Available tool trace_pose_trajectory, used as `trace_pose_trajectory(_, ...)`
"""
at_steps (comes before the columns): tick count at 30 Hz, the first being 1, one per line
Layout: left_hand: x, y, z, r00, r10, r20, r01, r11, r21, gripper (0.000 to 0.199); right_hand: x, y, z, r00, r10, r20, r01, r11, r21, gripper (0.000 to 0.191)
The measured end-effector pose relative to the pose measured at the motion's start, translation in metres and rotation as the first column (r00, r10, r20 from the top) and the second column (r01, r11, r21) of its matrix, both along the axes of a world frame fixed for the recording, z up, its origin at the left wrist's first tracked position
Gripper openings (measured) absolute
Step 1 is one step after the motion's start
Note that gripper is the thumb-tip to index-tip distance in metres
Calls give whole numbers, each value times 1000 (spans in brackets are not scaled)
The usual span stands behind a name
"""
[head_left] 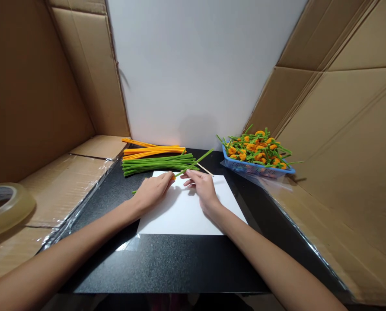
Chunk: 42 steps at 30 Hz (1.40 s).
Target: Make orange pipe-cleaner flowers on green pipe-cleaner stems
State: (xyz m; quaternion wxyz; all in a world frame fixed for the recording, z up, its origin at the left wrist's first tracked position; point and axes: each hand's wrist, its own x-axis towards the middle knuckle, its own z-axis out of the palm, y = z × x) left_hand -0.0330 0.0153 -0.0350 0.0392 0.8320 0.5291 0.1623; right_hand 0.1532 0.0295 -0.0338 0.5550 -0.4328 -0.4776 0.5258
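Above a white sheet of paper, my left hand pinches a small orange piece, mostly hidden by the fingers. A green pipe cleaner slants up and to the right from that piece. My right hand has its thumb and forefinger closed on the green pipe cleaner near its lower part, its other fingers curled loosely over the paper. Just behind the hands lie a bundle of green pipe cleaners and, farther back, several orange ones.
A blue basket at the back right holds many orange-and-green pieces. A thin wooden stick lies behind the paper. On the left, a tape roll rests on cardboard. Cardboard walls flank the black table.
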Motion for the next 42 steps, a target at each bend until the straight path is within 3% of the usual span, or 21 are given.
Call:
trace_pose_trajectory(3, -1, 3, -2, 999, 16, 43, -17, 1000, 2, 27, 11, 6, 8, 998, -34, -56, 34, 999, -9, 26)
trace_pose_trajectory(7, 2, 0, -3, 993, 11, 118, -10, 1000, -12, 28, 11, 6, 10, 991, 126, -41, -126, 992, -5, 32)
trace_pose_trajectory(10, 5, -3, -1, 992, -22, 124, 23, 1000, -7, 27, 5, 3, 7, 988, 153, -17, -153, 988, 20, 31)
trace_pose_trajectory(22, -1, 3, -2, 993, -73, 92, 74, 997, -1, 31, 16, 13, 8, 991, -116, -60, 121, 989, 90, 31)
trace_pose_trajectory(33, 0, 1, 1, 997, -70, 43, 70, 998, 2, 25, 22, 21, 9, 967, -200, -158, 212, 976, 58, 39)
trace_pose_trajectory(37, 0, 0, 0, 992, -72, 102, 74, 997, -18, 23, 21, 17, 10, 978, -150, -145, 158, 986, 45, 37)
trace_pose_trajectory(42, 1, -1, -3, 983, -92, 160, 95, 995, -13, 24, 13, 10, 8, 990, 34, -137, -30, 999, 31, 40)
